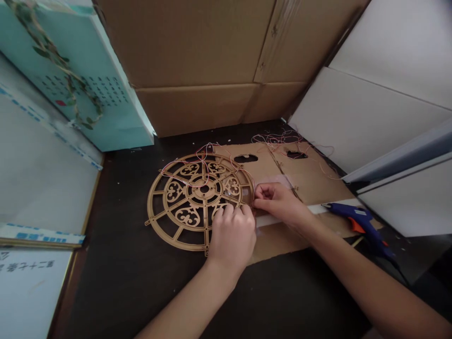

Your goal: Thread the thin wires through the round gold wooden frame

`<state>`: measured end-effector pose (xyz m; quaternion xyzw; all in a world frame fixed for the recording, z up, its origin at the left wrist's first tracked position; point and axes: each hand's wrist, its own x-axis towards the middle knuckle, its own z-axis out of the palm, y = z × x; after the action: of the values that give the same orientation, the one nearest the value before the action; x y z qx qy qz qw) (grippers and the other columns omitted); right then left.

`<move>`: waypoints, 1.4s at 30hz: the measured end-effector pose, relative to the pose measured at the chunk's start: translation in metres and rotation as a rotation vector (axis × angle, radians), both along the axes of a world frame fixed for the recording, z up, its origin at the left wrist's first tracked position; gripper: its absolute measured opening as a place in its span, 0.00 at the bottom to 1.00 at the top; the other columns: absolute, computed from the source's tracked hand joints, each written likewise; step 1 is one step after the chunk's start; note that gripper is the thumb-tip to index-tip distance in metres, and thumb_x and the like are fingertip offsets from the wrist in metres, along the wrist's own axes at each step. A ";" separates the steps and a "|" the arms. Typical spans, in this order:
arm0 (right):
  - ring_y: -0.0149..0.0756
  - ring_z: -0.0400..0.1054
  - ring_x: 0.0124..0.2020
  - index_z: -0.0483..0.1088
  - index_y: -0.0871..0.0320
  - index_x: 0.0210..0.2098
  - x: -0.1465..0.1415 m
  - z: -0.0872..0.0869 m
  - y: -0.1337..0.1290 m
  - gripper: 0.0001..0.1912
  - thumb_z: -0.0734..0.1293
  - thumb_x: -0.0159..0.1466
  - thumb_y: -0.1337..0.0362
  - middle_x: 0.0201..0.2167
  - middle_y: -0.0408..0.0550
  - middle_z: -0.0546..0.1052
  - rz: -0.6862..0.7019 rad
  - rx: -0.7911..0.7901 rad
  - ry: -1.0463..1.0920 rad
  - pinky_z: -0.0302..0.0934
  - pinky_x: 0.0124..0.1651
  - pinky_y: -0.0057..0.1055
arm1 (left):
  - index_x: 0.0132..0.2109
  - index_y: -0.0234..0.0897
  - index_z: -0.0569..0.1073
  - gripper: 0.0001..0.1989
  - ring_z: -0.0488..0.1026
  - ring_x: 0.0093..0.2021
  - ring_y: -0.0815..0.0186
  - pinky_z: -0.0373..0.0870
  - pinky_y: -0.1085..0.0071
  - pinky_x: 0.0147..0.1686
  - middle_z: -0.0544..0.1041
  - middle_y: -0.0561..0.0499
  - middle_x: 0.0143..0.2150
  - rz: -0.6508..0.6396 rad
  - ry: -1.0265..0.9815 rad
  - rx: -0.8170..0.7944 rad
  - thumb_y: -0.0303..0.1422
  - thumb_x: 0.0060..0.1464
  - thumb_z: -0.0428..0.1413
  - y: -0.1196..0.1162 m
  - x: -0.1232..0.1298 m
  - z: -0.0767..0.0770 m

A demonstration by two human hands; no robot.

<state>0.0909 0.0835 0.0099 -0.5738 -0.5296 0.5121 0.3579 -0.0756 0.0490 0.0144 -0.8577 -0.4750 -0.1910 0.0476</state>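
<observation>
A round openwork wheel [158, 226], brown like thin wood, lies flat with spokes and scrollwork inside its rings. Thin red and white wires [183, 181] loop over its top and run along the right rim. My left hand [233, 233] is closed over the wheel's lower right part; its fingertips and whatever they grip are hidden. Beside it, at the right rim, my right hand [277, 202] pinches what looks like the thin wire, thumb and forefinger together. The fingertips of both hands are close but apart.
Under the wheel's right side lies a flattened cardboard sheet [310, 176] with cut-out holes. A blue glue gun [360, 219] rests on it at the right. More tangled wire [275, 139] lies behind. A large cardboard box [197, 52] stands at the back, white panels [370, 113] at the right.
</observation>
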 end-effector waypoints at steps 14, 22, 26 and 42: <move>0.23 0.53 0.14 0.62 0.58 0.27 0.004 0.015 0.004 0.15 0.71 0.57 0.57 0.15 0.37 0.63 -0.096 -0.036 -0.083 0.44 0.16 0.23 | 0.33 0.37 0.72 0.06 0.74 0.33 0.55 0.69 0.60 0.30 0.75 0.48 0.27 -0.014 0.005 0.067 0.28 0.60 0.55 -0.002 -0.004 0.003; 0.27 0.63 0.17 0.73 0.62 0.42 0.007 0.011 0.007 0.18 0.70 0.62 0.52 0.22 0.45 0.73 -0.123 -0.093 -0.020 0.55 0.15 0.22 | 0.31 0.37 0.71 0.07 0.72 0.29 0.57 0.69 0.62 0.28 0.72 0.49 0.24 -0.014 0.015 0.144 0.28 0.59 0.56 -0.007 -0.004 0.009; 0.26 0.66 0.20 0.74 0.62 0.35 0.007 0.013 0.007 0.18 0.75 0.57 0.53 0.23 0.45 0.73 -0.107 -0.161 0.098 0.56 0.17 0.20 | 0.46 0.33 0.75 0.08 0.72 0.30 0.58 0.68 0.64 0.27 0.72 0.50 0.27 -0.051 0.027 0.225 0.24 0.59 0.56 -0.007 -0.006 0.012; 0.22 0.59 0.16 0.72 0.61 0.34 0.005 0.015 0.008 0.07 0.70 0.61 0.63 0.27 0.44 0.76 -0.141 -0.165 0.153 0.53 0.15 0.20 | 0.43 0.37 0.73 0.04 0.73 0.37 0.60 0.66 0.64 0.34 0.77 0.51 0.35 -0.114 -0.220 0.049 0.25 0.62 0.55 0.000 -0.008 0.000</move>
<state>0.0964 0.0919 0.0253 -0.5962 -0.4154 0.5697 0.3840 -0.0833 0.0492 0.0144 -0.8557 -0.4230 -0.2980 0.0052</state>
